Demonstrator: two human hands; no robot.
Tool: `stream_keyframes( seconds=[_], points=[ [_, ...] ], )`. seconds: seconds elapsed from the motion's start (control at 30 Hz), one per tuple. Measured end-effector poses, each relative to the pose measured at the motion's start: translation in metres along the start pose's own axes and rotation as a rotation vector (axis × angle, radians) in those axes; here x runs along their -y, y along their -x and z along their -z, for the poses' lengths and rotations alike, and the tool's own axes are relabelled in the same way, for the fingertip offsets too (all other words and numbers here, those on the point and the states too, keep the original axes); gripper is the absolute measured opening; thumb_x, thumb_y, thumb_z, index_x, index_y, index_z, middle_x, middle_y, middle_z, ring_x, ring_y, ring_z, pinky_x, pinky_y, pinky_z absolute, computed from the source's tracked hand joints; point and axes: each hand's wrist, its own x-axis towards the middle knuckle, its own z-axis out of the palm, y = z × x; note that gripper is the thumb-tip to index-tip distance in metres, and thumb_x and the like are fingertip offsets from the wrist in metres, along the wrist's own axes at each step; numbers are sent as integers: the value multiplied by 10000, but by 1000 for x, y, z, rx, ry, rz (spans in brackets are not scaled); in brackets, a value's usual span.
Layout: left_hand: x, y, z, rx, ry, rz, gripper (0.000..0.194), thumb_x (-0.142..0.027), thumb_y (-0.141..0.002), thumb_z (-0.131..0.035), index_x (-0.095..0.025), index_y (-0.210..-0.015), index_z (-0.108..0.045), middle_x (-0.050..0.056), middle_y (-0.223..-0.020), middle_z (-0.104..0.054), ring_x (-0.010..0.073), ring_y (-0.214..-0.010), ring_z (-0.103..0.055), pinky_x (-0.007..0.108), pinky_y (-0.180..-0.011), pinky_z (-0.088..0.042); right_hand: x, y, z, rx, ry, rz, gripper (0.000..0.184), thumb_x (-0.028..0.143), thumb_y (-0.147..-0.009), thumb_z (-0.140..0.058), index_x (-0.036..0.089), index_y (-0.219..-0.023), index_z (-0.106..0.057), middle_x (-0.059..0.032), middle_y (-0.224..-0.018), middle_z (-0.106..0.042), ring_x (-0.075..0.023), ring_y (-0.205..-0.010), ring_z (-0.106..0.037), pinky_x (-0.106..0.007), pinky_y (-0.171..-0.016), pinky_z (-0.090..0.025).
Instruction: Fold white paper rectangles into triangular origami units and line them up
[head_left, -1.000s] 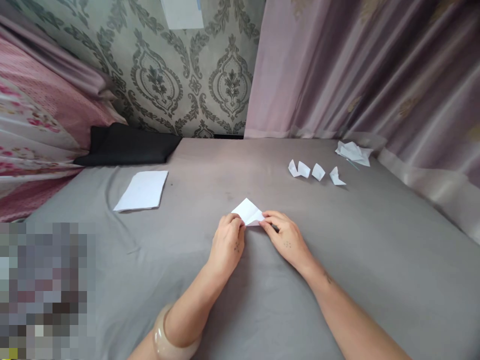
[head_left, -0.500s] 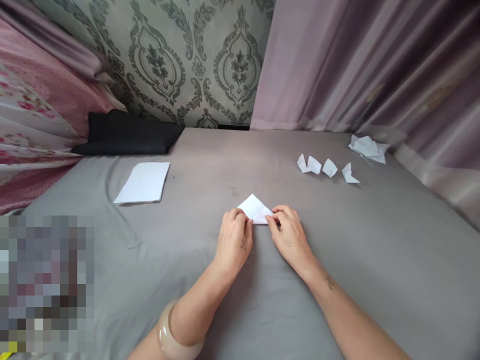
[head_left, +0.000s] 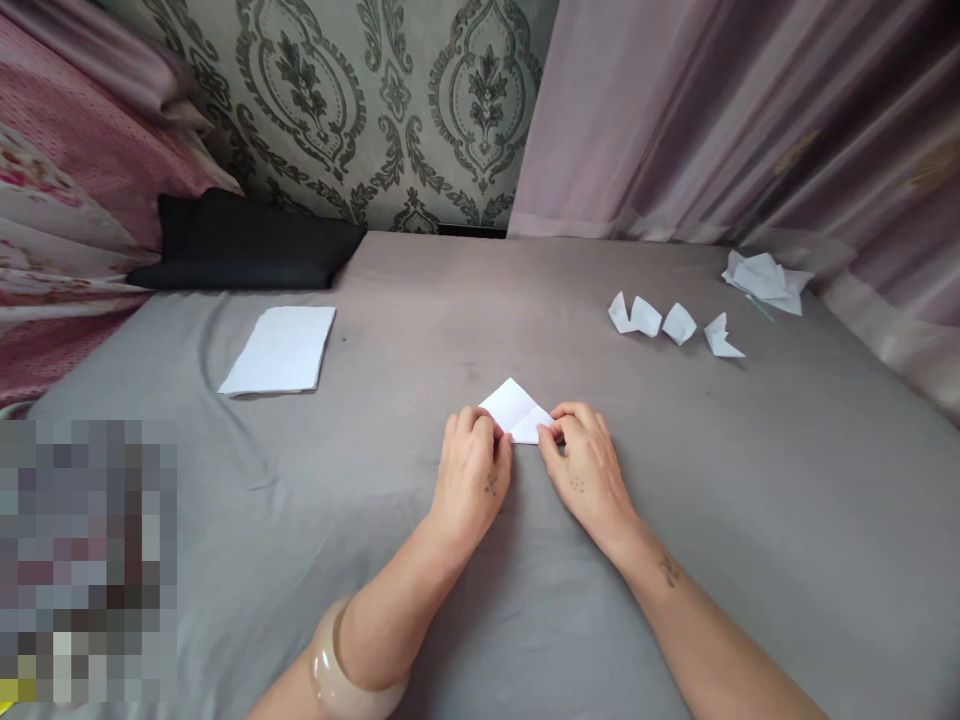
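Observation:
A small white sheet of paper (head_left: 513, 405), folded to a point at its far side, lies on the grey cloth between my hands. My left hand (head_left: 474, 460) pinches its left corner, with the fingers curled over the edge. At the right corner, my right hand (head_left: 583, 450) grips the paper between thumb and fingers. Both hands rest low on the cloth, and their fingertips hide the two side corners. A crease line runs across the visible face of the paper.
A stack of white paper (head_left: 281, 350) lies at left, in front of a black cloth (head_left: 247, 245). Several folded paper pieces (head_left: 679, 324) stand at the right. Behind them is a pile of white paper (head_left: 766, 280) with a thin stick (head_left: 760, 308). Curtains (head_left: 645, 120) border the grey-covered surface.
The view has tilted down and shifted slightly, so things at the back sit higher. Both hands keep hold of the folded paper, with hardly any movement.

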Motion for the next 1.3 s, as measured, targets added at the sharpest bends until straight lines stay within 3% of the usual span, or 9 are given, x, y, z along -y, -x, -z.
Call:
stream_keyframes(
  seconds=[0.77, 1.0, 1.3],
  points=[
    [-2, -2, 2, 34, -76, 23, 101, -207, -898, -472, -170, -822, -527, 93, -925, -507, 227, -865, -457, 402, -788, -443, 7, -1, 0, 11, 90, -14, 193, 244, -909, -452, 178, -777, -576, -128, -1006, -591, -256, -881, -535, -408, -799, -452],
    [-1, -3, 3, 35, -91, 74, 96, -228, -874, -513, -178, -796, -538, 91, -927, -506, 236, -859, -442, 405, -784, -428, 8, -2, 1, 24, 108, -16, 194, 250, -915, -443, 173, -798, -576, -131, -1003, -593, -256, -880, -530, -402, -778, -458],
    [-1, -8, 5, 60, -11, 208, 68, -139, -812, -569, -200, -840, -554, 73, -937, -508, 230, -872, -452, 397, -817, -422, 7, -2, 1, 42, 165, -22, 189, 266, -916, -448, 179, -801, -571, -113, -996, -594, -246, -860, -538, -374, -719, -450]
  ],
)
